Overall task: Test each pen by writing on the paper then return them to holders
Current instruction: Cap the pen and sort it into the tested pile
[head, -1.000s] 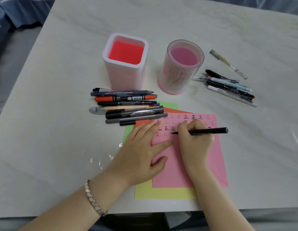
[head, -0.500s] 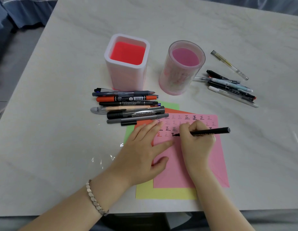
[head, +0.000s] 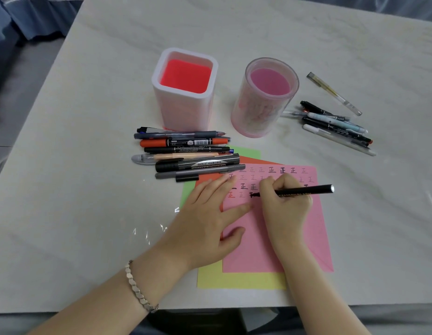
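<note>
On the pink paper near the front edge of the tabletop, the right hand is gripping a black pen, its fingers curled round the barrel close to the tip. The tip is touching the sheet at a dark, unfinished mark in the lowest row of written characters, and the barrel is pointing out to the right, nearly level across the view. The left hand is lying flat with its fingers straight and spread, pressing on the left part of the paper and holding nothing. A metal bracelet is sitting on the left wrist. The pink paper is lying on top of a yellow sheet, an orange sheet and a green sheet, whose edges are showing at its near side and far left corner. A pile of pens is lying side by side just beyond the left hand, overlapping the far left corner of the sheets. Behind the pile a square holder is standing upright, its red floor showing. A round holder with a pink floor is standing just to its right. A second group of pens is lying right of the round holder, and one clear pen is lying apart beyond it.
</note>
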A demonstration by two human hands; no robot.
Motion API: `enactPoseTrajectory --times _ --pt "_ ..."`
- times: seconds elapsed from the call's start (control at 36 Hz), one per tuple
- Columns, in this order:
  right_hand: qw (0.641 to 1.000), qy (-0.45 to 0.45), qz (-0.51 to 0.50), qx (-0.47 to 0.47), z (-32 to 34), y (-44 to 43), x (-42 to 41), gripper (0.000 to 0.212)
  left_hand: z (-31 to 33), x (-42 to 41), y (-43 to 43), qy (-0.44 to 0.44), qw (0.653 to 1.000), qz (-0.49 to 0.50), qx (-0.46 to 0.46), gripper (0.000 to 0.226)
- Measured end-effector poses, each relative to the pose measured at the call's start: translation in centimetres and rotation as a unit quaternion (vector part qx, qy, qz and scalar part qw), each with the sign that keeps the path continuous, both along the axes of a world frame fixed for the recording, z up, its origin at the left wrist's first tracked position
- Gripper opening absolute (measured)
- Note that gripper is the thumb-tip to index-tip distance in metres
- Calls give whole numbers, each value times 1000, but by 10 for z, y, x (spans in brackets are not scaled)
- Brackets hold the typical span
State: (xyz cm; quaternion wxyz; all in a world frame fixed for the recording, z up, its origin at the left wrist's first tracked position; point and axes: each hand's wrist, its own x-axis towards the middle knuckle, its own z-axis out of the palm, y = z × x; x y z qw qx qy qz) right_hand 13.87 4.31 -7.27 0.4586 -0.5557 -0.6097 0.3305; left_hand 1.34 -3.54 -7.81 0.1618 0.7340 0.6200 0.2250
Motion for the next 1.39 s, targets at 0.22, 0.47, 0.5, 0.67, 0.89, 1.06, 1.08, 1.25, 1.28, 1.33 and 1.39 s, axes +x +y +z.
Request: enactPoseTrajectory --times 0.22,0.47,0.5,0.67,0.89,1.06,1.08,1.25,1.28,1.33,1.39 --pt "1000 18 -13 -8 1 0 1 31 0 0 0 3 1000 -2 0 41" --pt "1000 -1 2 -9 0 0 1 31 -1 0 0 0 1000 1 2 41" --pt "1000 -5 4 -10 0 -1 0 31 -1 0 0 -1 1000 1 3 40" --pt "1000 -21 -9 -1 1 -3 1 32 -1 0 0 3 1000 -1 11 40" --pt "999 -19 -45 -15 2 -1 3 31 -2 -1 0 10 1000 -5 24 40" --pt "993 61 -84 -53 10 -3 5 30 -2 -1 -1 -5 999 -6 37 37" --pt "992 69 -87 -62 11 -3 6 30 -1 -1 -1 -13 998 -3 55 35" --pt "985 93 -84 -122 21 -3 18 32 5 -12 -7 -32 980 133 141 28" --pt "984 91 -80 -128 23 -3 21 31 7 -16 -8 -30 977 166 133 29" --pt "984 81 -73 -138 27 -3 26 29 8 -26 -8 -25 972 206 108 31" --pt "984 73 -67 -147 29 -3 31 29 9 -36 -8 -19 974 208 86 30"
